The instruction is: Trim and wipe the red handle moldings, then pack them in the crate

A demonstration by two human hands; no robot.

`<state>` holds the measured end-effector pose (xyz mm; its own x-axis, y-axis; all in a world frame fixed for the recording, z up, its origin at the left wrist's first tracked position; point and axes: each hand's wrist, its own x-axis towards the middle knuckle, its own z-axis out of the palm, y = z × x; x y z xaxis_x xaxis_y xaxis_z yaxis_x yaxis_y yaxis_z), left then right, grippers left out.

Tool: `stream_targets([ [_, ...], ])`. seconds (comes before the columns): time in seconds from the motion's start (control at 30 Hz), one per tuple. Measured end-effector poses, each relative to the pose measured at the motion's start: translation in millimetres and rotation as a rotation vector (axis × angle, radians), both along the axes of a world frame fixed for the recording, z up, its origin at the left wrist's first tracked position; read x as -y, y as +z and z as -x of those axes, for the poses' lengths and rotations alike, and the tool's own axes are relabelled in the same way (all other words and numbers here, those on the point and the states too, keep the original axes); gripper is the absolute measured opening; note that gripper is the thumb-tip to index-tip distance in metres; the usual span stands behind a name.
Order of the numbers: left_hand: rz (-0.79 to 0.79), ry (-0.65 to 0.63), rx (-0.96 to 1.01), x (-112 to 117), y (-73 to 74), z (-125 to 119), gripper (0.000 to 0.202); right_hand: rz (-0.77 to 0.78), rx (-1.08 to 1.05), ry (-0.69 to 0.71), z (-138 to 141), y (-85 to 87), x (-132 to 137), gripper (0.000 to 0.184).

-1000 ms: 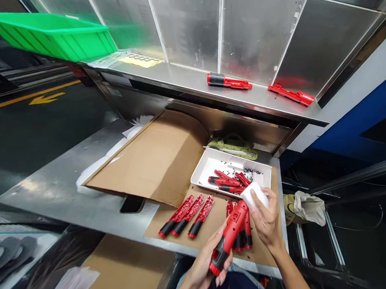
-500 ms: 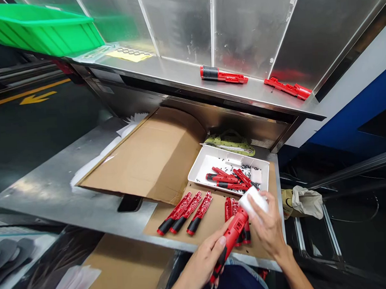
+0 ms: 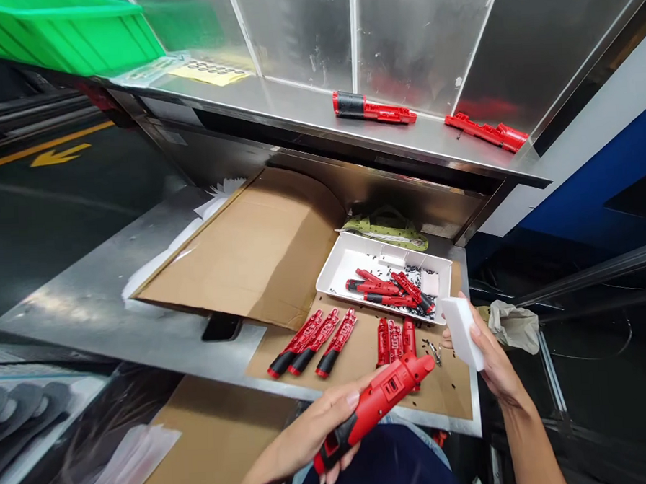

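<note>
My left hand (image 3: 332, 422) is wrapped round a red and black tool housing (image 3: 382, 398), tilted with its red end up and to the right. In my right hand (image 3: 488, 349) is a white sponge block (image 3: 462, 332), pinched by its edges and held apart from the housing. Beneath and beyond the held housing, several red housing pieces (image 3: 395, 339) lie on a cardboard sheet (image 3: 444, 394). Small dark bits and a pair of metal tweezers (image 3: 435, 352) lie near them. Three more red and black housing halves (image 3: 336, 342) rest side by side farther left.
A white tray (image 3: 335, 270) holds red housings and small black parts. Left of it leans a large cardboard piece (image 3: 231, 254). On the steel shelf (image 3: 288, 96) are two red housing parts (image 3: 373, 109), a yellow sheet (image 3: 211, 71) and a green bin (image 3: 63, 39).
My right hand has drawn the white sponge off the housing's end and away to the right. My left hand has tipped the housing flatter and shifted it left.
</note>
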<state>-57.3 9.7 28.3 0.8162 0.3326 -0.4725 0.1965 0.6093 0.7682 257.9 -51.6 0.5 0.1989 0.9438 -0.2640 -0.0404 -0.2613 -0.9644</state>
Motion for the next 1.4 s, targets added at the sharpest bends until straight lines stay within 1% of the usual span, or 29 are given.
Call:
stream_targets([
  [0.07,0.029,-0.084,0.014,-7,-0.4,6,0.078,-0.027,0.024,0.104,2,7.7,7,0.073],
  [0.1,0.041,-0.163,0.017,-11,-0.9,9,0.076,-0.054,0.078,0.185,3,12.4,11,0.072],
  [0.13,0.058,-0.282,0.02,-16,-1.5,11,0.075,-0.08,0.144,0.292,6,17.4,15,0.068],
  [0.23,0.129,-0.733,0.048,-33,-3.8,13,0.08,-0.121,0.33,0.667,19,32.0,26,0.054],
  [0.27,0.149,-0.843,0.06,-37,-4.6,11,0.083,-0.134,0.377,0.767,25,35.6,29,0.051],
  [0.3,0.16,-0.917,0.073,-42,-5.3,8,0.083,-0.156,0.419,0.835,32,38.3,31,0.049],
  [0.37,0.159,-0.987,0.086,-49,-5.7,1,0.081,-0.215,0.492,0.892,45,41.5,33,0.046],
  [0.43,0.156,-1.026,0.086,-52,-4.4,-7,0.078,-0.268,0.533,0.906,55,43.3,33,0.044],
  [0.5,0.166,-1.022,0.075,-53,-1.6,-13,0.074,-0.313,0.556,0.928,60,45.7,33,0.043],
  [0.6,0.172,-0.974,0.038,-53,1.9,-18,0.067,-0.357,0.639,0.966,61,50.6,37,0.044],
  [0.7,0.184,-0.973,0.003,-51,1.7,-19,0.06,-0.409,0.728,0.968,57,53.4,44,0.043],
  [0.77,0.193,-0.987,0.005,-51,0.7,-21,0.057,-0.449,0.756,0.954,55,53.2,47,0.042],
  [0.83,0.192,-1.0,0.011,-52,1.1,-22,0.058,-0.49,0.783,0.961,55,52.0,49,0.041],
  [0.93,0.182,-1.007,0.006,-52,5.0,-25,0.059,-0.531,0.832,0.981,55,50.5,50,0.04],
  [1.03,0.237,-0.972,-0.012,-53,8.5,-27,0.052,-0.55,0.85,0.965,55,49.4,52,0.04],
  [1.1,0.276,-0.954,-0.016,-54,8.2,-28,0.049,-0.575,0.839,0.958,56,48.1,53,0.039],
  [1.17,0.263,-0.975,-0.014,-54,6.1,-27,0.054,-0.598,0.826,0.939,56,45.8,54,0.039],
  [1.3,0.203,-1.041,-0.012,-54,1.6,-24,0.069,-0.591,0.839,0.913,56,41.2,55,0.041],
  [1.4,0.169,-1.051,-0.003,-55,0.9,-23,0.067,-0.619,0.849,0.945,57,39.7,56,0.043],
])
